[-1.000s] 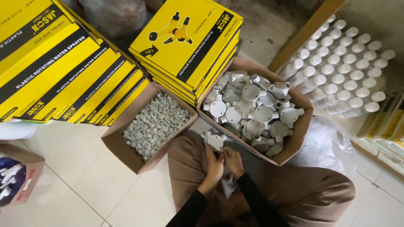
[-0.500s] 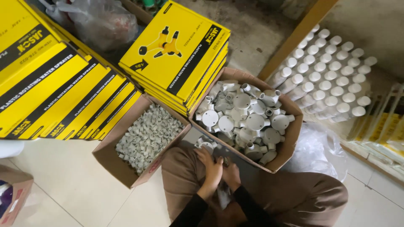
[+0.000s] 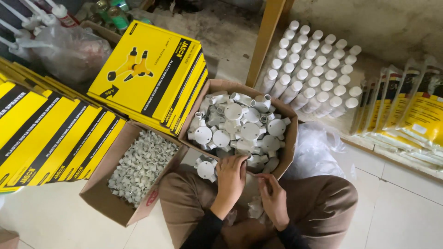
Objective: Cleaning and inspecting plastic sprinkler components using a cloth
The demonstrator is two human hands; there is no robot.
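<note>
Pale tiled floor (image 3: 406, 203), seen from above, crowded with stock. Seated low, brown trousers filling the bottom of the view. Left hand (image 3: 230, 180) reaching forward, fingers curled over the near edge of an open cardboard box (image 3: 288, 152) heaped with white plastic junction fittings (image 3: 242, 127); cannot tell whether anything is gripped. Right hand (image 3: 273, 198) lower, at the lap, fingers bent around small white plastic pieces (image 3: 254, 207). One loose white round fitting (image 3: 205, 168) just left of the left hand. Further left, a second carton (image 3: 99, 203) full of small pale clips (image 3: 140, 166). Behind, stacks of yellow flat boxes (image 3: 147, 74); to the right, rows of white-capped tubes (image 3: 314, 74).
</note>
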